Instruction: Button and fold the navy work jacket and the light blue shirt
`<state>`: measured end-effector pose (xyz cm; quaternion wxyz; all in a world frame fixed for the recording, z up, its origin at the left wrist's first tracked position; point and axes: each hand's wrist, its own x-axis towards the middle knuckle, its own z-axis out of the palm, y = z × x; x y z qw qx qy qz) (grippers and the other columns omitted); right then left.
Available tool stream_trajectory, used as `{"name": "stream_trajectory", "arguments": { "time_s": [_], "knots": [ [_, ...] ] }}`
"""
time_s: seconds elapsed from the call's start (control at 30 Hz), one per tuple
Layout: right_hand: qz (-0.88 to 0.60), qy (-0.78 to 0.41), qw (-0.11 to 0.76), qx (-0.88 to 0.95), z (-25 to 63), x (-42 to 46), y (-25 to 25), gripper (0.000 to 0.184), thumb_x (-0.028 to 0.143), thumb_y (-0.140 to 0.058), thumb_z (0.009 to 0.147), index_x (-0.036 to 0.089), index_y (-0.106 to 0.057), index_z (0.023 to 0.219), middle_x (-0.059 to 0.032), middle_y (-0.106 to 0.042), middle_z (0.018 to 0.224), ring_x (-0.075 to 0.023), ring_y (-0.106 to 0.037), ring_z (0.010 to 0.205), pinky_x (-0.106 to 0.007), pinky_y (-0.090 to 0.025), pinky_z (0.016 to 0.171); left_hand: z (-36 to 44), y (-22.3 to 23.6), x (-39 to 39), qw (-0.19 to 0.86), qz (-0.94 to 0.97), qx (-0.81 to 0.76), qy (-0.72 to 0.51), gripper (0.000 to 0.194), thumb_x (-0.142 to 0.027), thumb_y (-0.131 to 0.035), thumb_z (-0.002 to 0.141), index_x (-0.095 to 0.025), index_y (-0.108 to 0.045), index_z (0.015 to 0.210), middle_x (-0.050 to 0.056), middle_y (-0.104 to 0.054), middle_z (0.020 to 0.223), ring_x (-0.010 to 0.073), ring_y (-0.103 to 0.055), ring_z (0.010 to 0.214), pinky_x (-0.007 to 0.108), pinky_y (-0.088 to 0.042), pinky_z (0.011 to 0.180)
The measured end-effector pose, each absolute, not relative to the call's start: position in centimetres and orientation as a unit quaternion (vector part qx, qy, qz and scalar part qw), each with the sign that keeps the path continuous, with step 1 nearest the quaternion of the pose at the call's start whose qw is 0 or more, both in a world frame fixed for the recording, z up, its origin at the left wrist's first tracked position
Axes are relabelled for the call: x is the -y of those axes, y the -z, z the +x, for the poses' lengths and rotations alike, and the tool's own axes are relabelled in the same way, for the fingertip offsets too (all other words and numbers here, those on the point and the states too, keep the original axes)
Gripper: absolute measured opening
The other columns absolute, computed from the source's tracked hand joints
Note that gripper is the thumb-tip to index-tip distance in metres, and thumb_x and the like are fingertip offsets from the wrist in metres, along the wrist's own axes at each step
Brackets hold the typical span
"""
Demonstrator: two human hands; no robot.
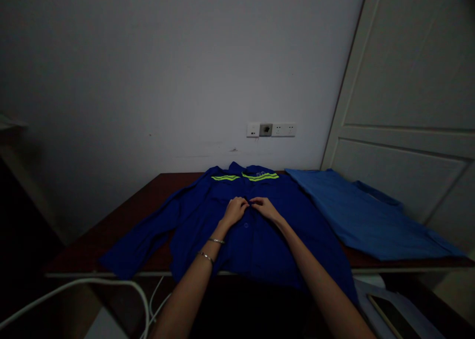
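Note:
A dark blue work shirt [274,250] lies face up, collar at the far side, with yellow-green reflective strips across its chest. One sleeve stretches out to the left, and the hem hangs over the table's front edge. My left hand [236,209], with two bracelets on its forearm, pinches the middle of the front opening. Close beside it, my right hand [264,208] has its fingertips closed on the same opening from the other side. The small part between the fingertips is hidden. A button [246,225] shows just below my left hand.
A lighter blue folded cloth [367,220] covers the right side of the dark red table [122,220]. Wall sockets [284,129] sit behind, with a panelled door [411,96] at right. A white cable [92,281] and a phone [393,316] are below the front edge.

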<state>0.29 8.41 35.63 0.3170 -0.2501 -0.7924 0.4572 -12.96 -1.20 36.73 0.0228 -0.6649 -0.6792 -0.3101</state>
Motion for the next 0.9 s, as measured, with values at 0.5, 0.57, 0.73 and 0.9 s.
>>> {"name": "stream_trajectory", "arguments": {
  "time_s": [0.5, 0.57, 0.73, 0.9],
  "knots": [
    [-0.232, -0.464, 0.347, 0.781, 0.3, -9.1, -35.8, 0.027, 0.032, -0.049, 0.072, 0.016, -0.070, 0.077, -0.0061, -0.070, 0.085, -0.0199, -0.062, 0.083, -0.032, -0.044, 0.081, -13.0, -36.6, 1.2, 0.036, -0.648, 0.696, 0.307, 0.016, -0.023, -0.050, 0.083, -0.018, -0.065, 0.083, 0.004, -0.065, 0.089, 0.0169, -0.054, 0.086, 0.028, -0.039, 0.079],
    [-0.240, -0.474, 0.351, 0.771, 0.1, -9.5, -35.5, 0.024, 0.030, -0.052, 0.069, 0.015, -0.069, 0.078, -0.0052, -0.070, 0.080, -0.0178, -0.062, 0.075, -0.030, -0.046, 0.073, -13.0, -36.6, 1.3, 0.037, -0.648, 0.694, 0.312, 0.016, -0.023, -0.050, 0.083, -0.017, -0.065, 0.083, 0.004, -0.065, 0.089, 0.0169, -0.054, 0.087, 0.028, -0.038, 0.080],
    [-0.233, -0.522, 0.356, 0.740, -0.3, -10.2, -34.6, 0.027, 0.029, -0.061, 0.063, 0.014, -0.066, 0.085, -0.0030, -0.067, 0.070, -0.0130, -0.058, 0.059, -0.024, -0.044, 0.056, -13.1, -36.6, 1.3, 0.031, -0.657, 0.683, 0.318, 0.018, -0.023, -0.049, 0.083, -0.017, -0.065, 0.082, 0.004, -0.065, 0.087, 0.0167, -0.054, 0.084, 0.028, -0.039, 0.079],
    [-0.193, -0.530, 0.362, 0.742, -0.4, -10.2, -34.2, 0.034, 0.031, -0.064, 0.062, 0.014, -0.064, 0.092, -0.0029, -0.067, 0.072, -0.0127, -0.057, 0.059, -0.024, -0.044, 0.056, -13.1, -36.7, 1.3, 0.039, -0.664, 0.677, 0.315, 0.019, -0.022, -0.048, 0.083, -0.017, -0.066, 0.082, 0.005, -0.065, 0.085, 0.0170, -0.054, 0.082, 0.028, -0.039, 0.077]
  ]
}}
